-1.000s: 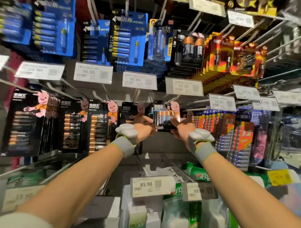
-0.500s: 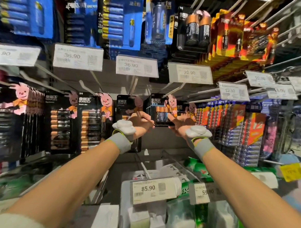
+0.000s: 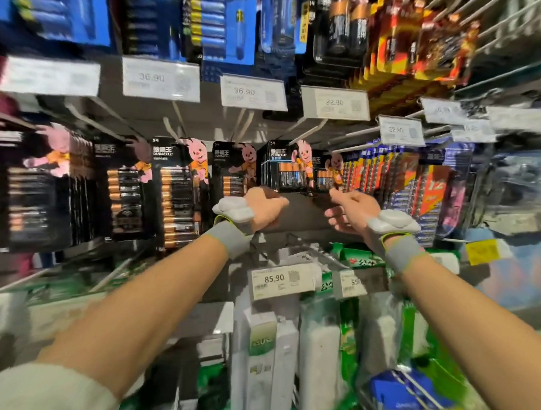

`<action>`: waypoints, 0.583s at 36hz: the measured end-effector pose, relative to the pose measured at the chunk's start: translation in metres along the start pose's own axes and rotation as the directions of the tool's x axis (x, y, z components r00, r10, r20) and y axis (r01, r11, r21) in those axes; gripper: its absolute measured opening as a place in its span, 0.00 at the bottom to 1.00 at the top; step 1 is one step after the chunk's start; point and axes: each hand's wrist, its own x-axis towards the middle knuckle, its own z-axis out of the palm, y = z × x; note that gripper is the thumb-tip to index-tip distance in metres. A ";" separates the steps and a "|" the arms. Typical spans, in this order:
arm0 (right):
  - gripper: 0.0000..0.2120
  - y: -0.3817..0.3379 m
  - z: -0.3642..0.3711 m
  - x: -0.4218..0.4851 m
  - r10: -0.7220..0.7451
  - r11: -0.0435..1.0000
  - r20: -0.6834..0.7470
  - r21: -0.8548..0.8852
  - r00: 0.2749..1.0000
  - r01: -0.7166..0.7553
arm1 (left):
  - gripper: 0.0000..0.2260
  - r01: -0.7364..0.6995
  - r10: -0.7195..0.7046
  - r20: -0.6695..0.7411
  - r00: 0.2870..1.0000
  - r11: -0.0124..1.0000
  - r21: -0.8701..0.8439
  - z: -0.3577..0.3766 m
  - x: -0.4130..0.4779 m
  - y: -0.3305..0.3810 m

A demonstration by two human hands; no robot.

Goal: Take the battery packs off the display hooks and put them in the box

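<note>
Both hands have dropped from the black carded battery packs with the pink rabbit (image 3: 287,168), which still hang just above them, the left hand (image 3: 263,209) with fingers curled on nothing visible, the right hand (image 3: 350,212) loosely open, so no pack is off yet.

Your left wristband (image 3: 228,238) and right wristband (image 3: 404,254) were grey, edged yellow-green, each topped by a white padded module (image 3: 234,208); your sleeve (image 3: 42,387) was cream.
</note>
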 end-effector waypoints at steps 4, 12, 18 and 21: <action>0.09 0.021 -0.038 -0.064 -0.015 1.000 -0.026 -0.024 1.000 0.014 | 0.11 -0.052 0.060 0.144 0.988 0.997 -0.062 0.030 -0.072 0.011; 0.07 0.081 -0.073 -0.181 0.056 0.990 -0.137 -0.118 0.989 -0.072 | 0.03 0.104 -0.079 0.292 0.953 0.992 -0.070 0.093 -0.170 -0.022; 0.06 0.205 -0.129 -0.321 0.308 0.918 -0.246 -0.178 0.919 -0.355 | 0.07 0.166 -0.207 0.474 0.856 0.978 0.127 0.178 -0.299 -0.114; 0.04 0.258 -0.150 -0.379 0.425 0.870 -0.328 -0.111 0.844 -0.481 | 0.04 0.196 -0.246 0.587 0.771 0.969 0.149 0.209 -0.356 -0.140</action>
